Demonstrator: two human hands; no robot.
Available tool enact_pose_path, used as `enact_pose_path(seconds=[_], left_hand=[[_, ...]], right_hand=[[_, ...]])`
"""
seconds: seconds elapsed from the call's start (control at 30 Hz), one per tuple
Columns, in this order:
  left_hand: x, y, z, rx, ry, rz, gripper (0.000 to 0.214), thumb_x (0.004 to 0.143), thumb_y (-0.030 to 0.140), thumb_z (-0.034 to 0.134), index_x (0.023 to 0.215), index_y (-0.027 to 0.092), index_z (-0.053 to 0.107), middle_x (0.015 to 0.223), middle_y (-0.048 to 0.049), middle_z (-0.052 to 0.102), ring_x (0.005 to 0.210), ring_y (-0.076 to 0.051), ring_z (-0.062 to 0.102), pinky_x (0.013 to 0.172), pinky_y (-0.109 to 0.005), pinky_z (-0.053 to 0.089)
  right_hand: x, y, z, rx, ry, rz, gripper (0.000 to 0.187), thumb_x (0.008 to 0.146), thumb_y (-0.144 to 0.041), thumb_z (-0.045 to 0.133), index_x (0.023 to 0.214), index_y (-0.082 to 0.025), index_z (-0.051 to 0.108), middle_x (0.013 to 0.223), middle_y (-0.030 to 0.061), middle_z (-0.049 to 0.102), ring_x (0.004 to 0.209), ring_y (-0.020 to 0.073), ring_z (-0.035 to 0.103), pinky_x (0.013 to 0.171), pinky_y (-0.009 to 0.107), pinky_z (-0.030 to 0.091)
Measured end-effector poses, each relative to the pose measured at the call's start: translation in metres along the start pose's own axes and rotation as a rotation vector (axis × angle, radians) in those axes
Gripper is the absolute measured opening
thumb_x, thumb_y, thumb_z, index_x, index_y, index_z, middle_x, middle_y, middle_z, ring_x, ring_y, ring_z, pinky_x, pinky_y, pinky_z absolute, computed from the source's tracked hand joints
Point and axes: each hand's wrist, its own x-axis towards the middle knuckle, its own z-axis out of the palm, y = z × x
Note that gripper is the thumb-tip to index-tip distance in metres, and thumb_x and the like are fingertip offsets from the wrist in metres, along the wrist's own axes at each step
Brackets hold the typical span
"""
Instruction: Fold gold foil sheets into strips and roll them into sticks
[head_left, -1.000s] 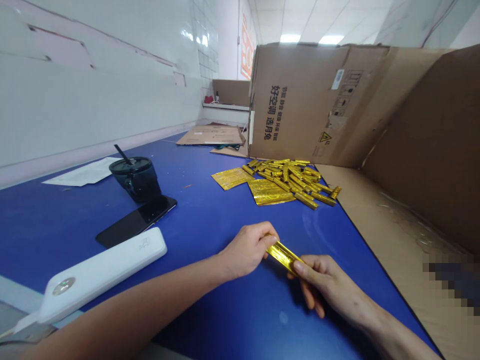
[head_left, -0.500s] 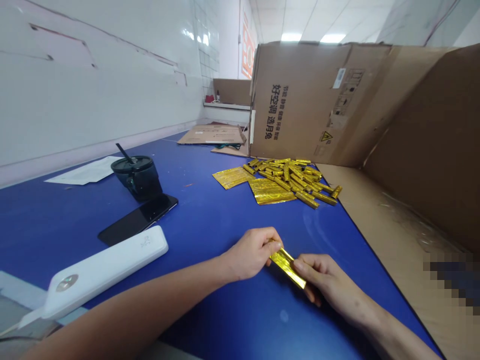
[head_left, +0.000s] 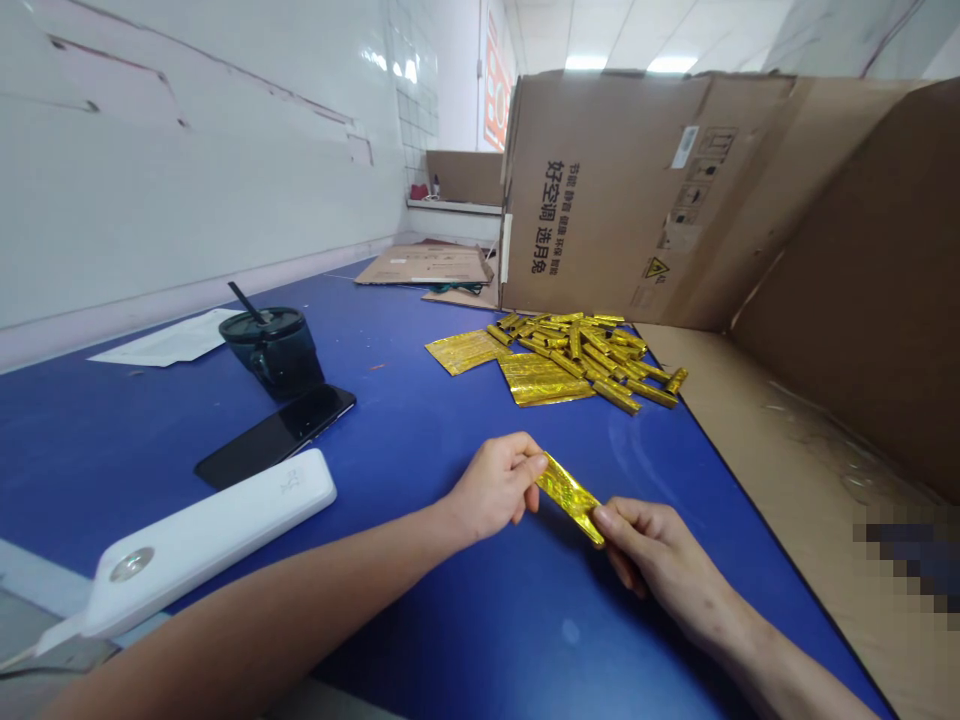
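Note:
My left hand point(head_left: 495, 485) pinches one end of a small gold foil piece point(head_left: 568, 488), and my right hand point(head_left: 649, 555) pinches the other end. The foil is held just above the blue table point(head_left: 420, 440), partly flattened between the two hands. Farther back lies a pile of several rolled gold foil sticks point(head_left: 592, 355) with two flat gold foil sheets point(head_left: 544, 380) beside it.
A dark cup with a straw point(head_left: 274, 348), a black phone point(head_left: 276, 432) and a white power bank point(head_left: 202, 540) sit at the left. White paper point(head_left: 172, 340) lies near the wall. A large open cardboard box point(head_left: 750, 250) stands at the right and back.
Both hands have lifted slightly and moved a little away from me. The foil piece looks wider and flatter than it did a second ago.

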Motion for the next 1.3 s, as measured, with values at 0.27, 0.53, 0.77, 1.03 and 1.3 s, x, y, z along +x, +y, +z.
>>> enact_pose_path(seconds=[0.27, 0.53, 0.77, 1.03, 1.3], left_hand=[[0.0, 0.003, -0.001, -0.043, 0.009, -0.02, 0.015, 0.08, 0.027, 0.041, 0.075, 0.014, 0.046, 0.042, 0.0061, 0.047, 0.027, -0.002, 0.033, 0.029, -0.012, 0.023], [0.001, -0.002, -0.002, -0.154, -0.021, -0.064, 0.023, 0.081, 0.033, 0.042, 0.089, 0.013, 0.049, 0.043, 0.0051, 0.049, 0.027, -0.004, 0.035, 0.03, -0.013, 0.025], [0.001, -0.003, -0.001, -0.237, -0.065, -0.019, 0.032, 0.078, 0.041, 0.046, 0.089, 0.011, 0.048, 0.055, 0.0009, 0.054, 0.036, -0.006, 0.046, 0.039, -0.017, 0.033], [-0.001, -0.002, 0.0, -0.211, -0.039, 0.079, 0.028, 0.075, 0.022, 0.052, 0.1, 0.012, 0.043, 0.059, 0.0045, 0.051, 0.045, -0.007, 0.051, 0.051, -0.02, 0.038], [-0.002, -0.001, 0.001, -0.142, -0.031, 0.08, 0.03, 0.073, 0.02, 0.052, 0.1, 0.014, 0.043, 0.059, 0.0044, 0.051, 0.045, -0.007, 0.051, 0.049, -0.021, 0.038]], right_hand=[[-0.001, -0.002, 0.0, 0.054, 0.028, -0.016, 0.037, 0.077, -0.05, 0.044, 0.061, -0.017, 0.048, 0.044, -0.0048, 0.046, 0.036, 0.0063, 0.035, 0.037, 0.02, 0.024], [0.0, -0.01, 0.005, 0.109, 0.079, -0.036, 0.046, 0.065, -0.041, 0.063, 0.101, -0.016, 0.052, 0.06, -0.0023, 0.052, 0.048, 0.0107, 0.047, 0.048, 0.025, 0.039], [0.001, -0.007, 0.001, 0.189, 0.073, -0.067, 0.037, 0.074, -0.044, 0.053, 0.098, -0.016, 0.056, 0.069, 0.0018, 0.057, 0.049, 0.0112, 0.05, 0.047, 0.024, 0.039], [0.002, -0.005, 0.0, 0.289, 0.066, -0.072, 0.035, 0.08, -0.044, 0.044, 0.095, -0.014, 0.055, 0.07, 0.004, 0.06, 0.049, 0.0123, 0.053, 0.048, 0.025, 0.041], [0.002, -0.007, 0.0, 0.276, 0.096, -0.075, 0.036, 0.081, -0.046, 0.042, 0.083, -0.013, 0.057, 0.062, 0.0033, 0.06, 0.048, 0.0124, 0.053, 0.049, 0.024, 0.041]])
